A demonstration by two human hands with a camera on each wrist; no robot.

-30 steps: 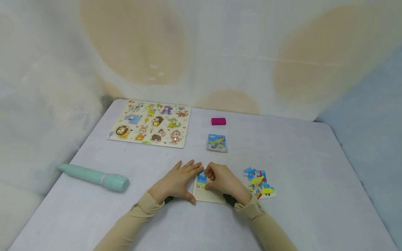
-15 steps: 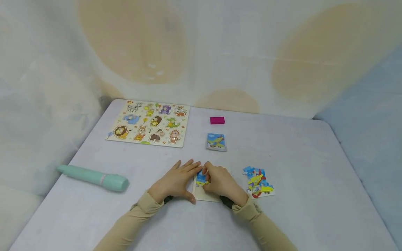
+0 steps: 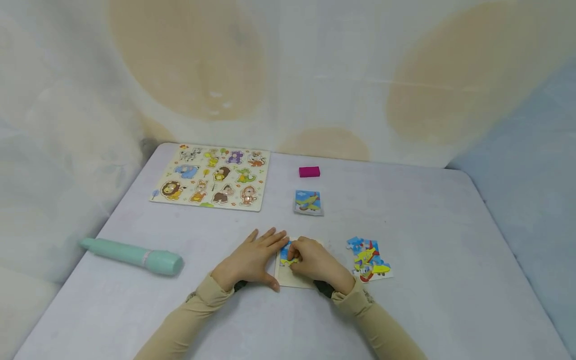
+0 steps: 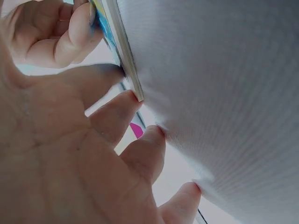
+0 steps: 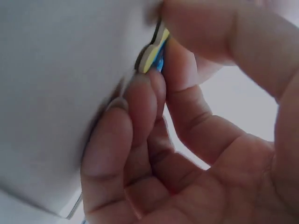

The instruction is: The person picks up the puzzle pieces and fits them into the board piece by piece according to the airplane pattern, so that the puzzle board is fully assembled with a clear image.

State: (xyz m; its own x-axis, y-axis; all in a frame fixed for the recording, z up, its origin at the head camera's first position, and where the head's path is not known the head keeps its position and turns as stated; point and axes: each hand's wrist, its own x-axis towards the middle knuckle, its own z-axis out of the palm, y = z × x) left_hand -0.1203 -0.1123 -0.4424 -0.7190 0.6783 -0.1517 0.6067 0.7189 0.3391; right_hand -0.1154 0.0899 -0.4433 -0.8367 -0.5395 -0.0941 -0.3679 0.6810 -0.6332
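1. Left hand (image 3: 249,262): fingers spread, grasping nothing, touching the left edge of the puzzle board (image 3: 292,280).
2. Right hand (image 3: 313,260): curled above the board, pinching a puzzle piece (image 5: 149,57).
3. Puzzle piece: at the right thumb and fingertips, over the board.

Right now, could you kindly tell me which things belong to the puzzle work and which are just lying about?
Seemingly in use: left hand; right hand; small board; pieces on the board; loose airplane pieces; perhaps the airplane picture.

Seemingly just lying about: animal board; teal microphone-shaped thing; magenta block.
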